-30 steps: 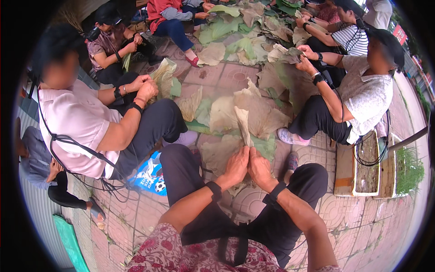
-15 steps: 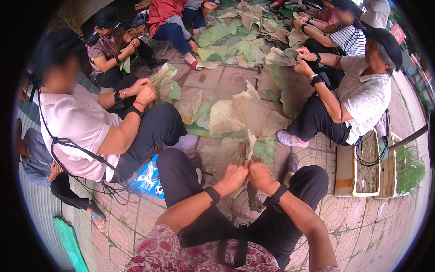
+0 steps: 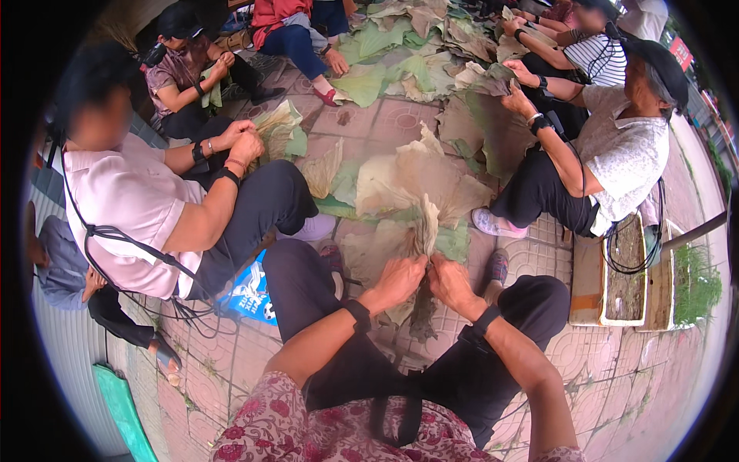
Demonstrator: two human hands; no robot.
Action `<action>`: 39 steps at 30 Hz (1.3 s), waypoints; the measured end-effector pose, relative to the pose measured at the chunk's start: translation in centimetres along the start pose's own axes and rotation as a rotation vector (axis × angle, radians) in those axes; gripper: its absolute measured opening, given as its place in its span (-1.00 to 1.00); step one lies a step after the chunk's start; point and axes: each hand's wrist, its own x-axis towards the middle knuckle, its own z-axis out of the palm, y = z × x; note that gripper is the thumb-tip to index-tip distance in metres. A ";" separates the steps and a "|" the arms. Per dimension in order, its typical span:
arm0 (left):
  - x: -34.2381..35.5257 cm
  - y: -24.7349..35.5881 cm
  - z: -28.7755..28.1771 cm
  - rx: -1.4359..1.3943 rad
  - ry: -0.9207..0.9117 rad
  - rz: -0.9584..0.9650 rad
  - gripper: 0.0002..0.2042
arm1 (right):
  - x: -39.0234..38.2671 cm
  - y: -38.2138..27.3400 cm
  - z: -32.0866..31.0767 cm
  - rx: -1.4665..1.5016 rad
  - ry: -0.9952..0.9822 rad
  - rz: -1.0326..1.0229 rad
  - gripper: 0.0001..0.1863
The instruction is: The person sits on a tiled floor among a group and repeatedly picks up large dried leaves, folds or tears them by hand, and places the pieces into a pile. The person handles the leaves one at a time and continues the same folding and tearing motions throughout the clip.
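Observation:
My left hand (image 3: 396,282) is closed, its fingers pinching the gathered middle of a dried lotus leaf (image 3: 426,223) between my knees. On the other side of the same gathered part, my right hand (image 3: 454,286) is closed on it too, a small gap between the two hands. The leaf's pale, creased folds stand up beyond my fingers, and a darker, crumpled part hangs below them. My fingertips are partly hidden by the hands. Just beyond lie a wide, pale brown leaf (image 3: 419,177) and greener leaves (image 3: 456,245) on the paving.
A long heap of lotus leaves (image 3: 416,65) runs along the tiled ground. Seated people handle leaves on both sides. A blue printed bag (image 3: 252,292) lies by my left knee. Planter boxes (image 3: 622,285) stand at the right; a green sheet (image 3: 123,412) is at lower left.
My hands have drawn slightly apart along the gathered leaf, the right one moving a little rightward. The co-worker in red has reached farther toward a leaf at the heap's edge.

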 end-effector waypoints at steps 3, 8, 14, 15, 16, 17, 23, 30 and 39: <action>-0.2 0.3 0.1 0.028 -0.006 0.039 -0.90 | 0.4 0.8 0.6 -0.055 -0.001 -0.009 -0.90; -0.9 -0.6 1.8 0.113 0.045 -0.011 -0.87 | 0.5 0.6 1.7 -0.103 -0.124 -0.070 -0.86; -1.4 -1.3 2.5 0.084 0.066 0.088 -0.85 | 0.2 0.0 1.5 -0.056 -0.115 -0.105 -0.84; -1.5 -1.4 2.5 0.078 0.074 0.103 -0.85 | 0.2 0.0 1.3 -0.045 -0.114 -0.109 -0.84; -1.5 -1.7 2.4 0.072 0.082 0.119 -0.86 | 0.2 0.0 1.3 -0.034 -0.113 -0.113 -0.84; -1.2 -1.6 2.2 0.068 0.053 0.098 -0.87 | 0.1 0.3 1.4 -0.025 -0.114 -0.132 -0.85; -0.7 -1.1 1.7 0.029 0.008 -0.083 -0.90 | 0.1 0.2 0.8 -0.046 -0.081 -0.128 -0.88; -0.9 -0.3 1.6 0.080 0.067 -0.068 -0.85 | 0.6 0.0 1.3 -0.121 -0.093 -0.070 -0.86; -2.0 -0.9 2.1 0.204 -0.010 0.009 -0.86 | 0.5 0.0 1.6 -0.172 -0.180 -0.192 -0.82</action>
